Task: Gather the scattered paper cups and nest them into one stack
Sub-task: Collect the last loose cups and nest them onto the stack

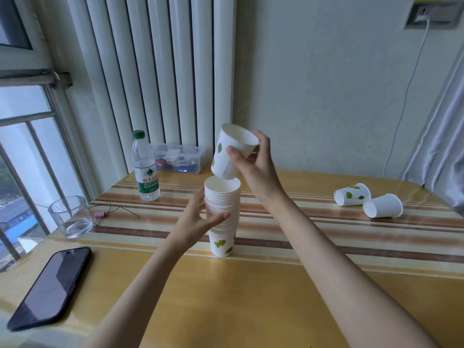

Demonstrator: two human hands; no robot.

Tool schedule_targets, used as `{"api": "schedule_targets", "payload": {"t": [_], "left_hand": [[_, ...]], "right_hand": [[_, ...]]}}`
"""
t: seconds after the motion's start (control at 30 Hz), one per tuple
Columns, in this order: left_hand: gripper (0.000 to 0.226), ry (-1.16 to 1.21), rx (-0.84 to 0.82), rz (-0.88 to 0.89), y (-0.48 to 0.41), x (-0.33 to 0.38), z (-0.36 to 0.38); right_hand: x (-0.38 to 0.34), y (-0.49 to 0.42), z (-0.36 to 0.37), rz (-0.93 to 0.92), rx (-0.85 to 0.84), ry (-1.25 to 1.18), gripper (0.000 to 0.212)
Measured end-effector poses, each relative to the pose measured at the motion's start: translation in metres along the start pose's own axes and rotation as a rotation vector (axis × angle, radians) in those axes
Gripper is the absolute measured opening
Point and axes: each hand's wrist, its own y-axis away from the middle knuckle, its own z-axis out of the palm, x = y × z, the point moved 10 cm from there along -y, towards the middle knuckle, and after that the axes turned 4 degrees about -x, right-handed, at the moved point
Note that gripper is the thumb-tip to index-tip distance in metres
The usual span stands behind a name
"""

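paper cup point(232, 151) tilted in right hand point(253, 162)

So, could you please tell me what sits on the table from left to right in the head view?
Phone → glass → water bottle → cup stack → leaf-printed tipped cup → plain tipped cup.

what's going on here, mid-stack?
A person is nesting paper cups. The left hand steadies the upright stack on the table. The right hand holds a single cup, tilted, its base just above the stack's open top, not yet seated. Two loose cups lie on their sides at the far right, still to be gathered. A phone, a glass and a water bottle sit to the left, untouched.
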Motion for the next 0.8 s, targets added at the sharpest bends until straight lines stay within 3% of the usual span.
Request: {"api": "schedule_targets", "payload": {"t": [0.13, 0.33, 0.43, 0.53, 0.63, 0.73, 0.8], "left_hand": [[0.07, 0.069, -0.008, -0.031, 0.006, -0.014, 0.003], [0.067, 0.142, 0.04, -0.025, 0.009, -0.02, 0.007], [0.076, 0.138, 0.052, -0.031, 0.01, -0.022, 0.006], [0.064, 0.109, 0.057, -0.028, 0.012, -0.018, 0.008], [0.061, 0.005, 0.243, 0.012, 0.03, -0.012, -0.004], [0.041, -0.117, 0.495, 0.138, 0.073, 0.01, -0.005], [0.029, -0.157, 0.422, 0.207, 0.084, 0.021, 0.025]], "right_hand": [[0.036, 0.012, 0.02, 0.152, -0.16, 0.139, 0.06], [0.078, 0.038, 0.033, 0.306, -0.309, 0.084, 0.072], [0.08, 0.041, 0.032, 0.32, -0.284, 0.052, 0.064], [0.08, 0.041, 0.031, 0.324, -0.278, 0.065, 0.068], [0.088, 0.049, 0.019, 0.338, -0.298, 0.176, 0.086], [0.105, 0.069, -0.023, 0.383, -0.239, 0.265, 0.084], [0.118, 0.085, -0.065, 0.399, -0.157, 0.325, 0.072]]}}
